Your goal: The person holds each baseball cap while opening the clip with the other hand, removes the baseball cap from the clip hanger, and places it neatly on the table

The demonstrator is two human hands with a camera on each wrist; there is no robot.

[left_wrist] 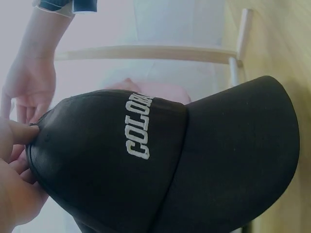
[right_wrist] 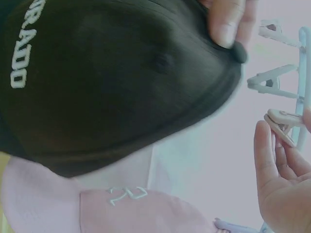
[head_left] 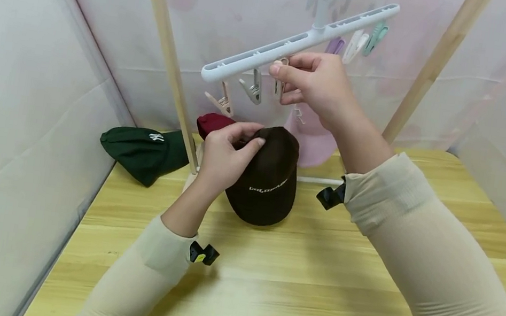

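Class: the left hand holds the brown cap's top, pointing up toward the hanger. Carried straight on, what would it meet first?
Probably the grey clip hanging from the white hanger bar just above the left hand and brown cap; depth is unclear.

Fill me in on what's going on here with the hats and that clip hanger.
A person's left hand holds a dark brown cap by its crown, lifted up towards a white clip hanger. The right hand pinches one of the hanger's clips. A pink cap is behind the brown one under the hanger. A green cap and a maroon cap lie on the wooden table.
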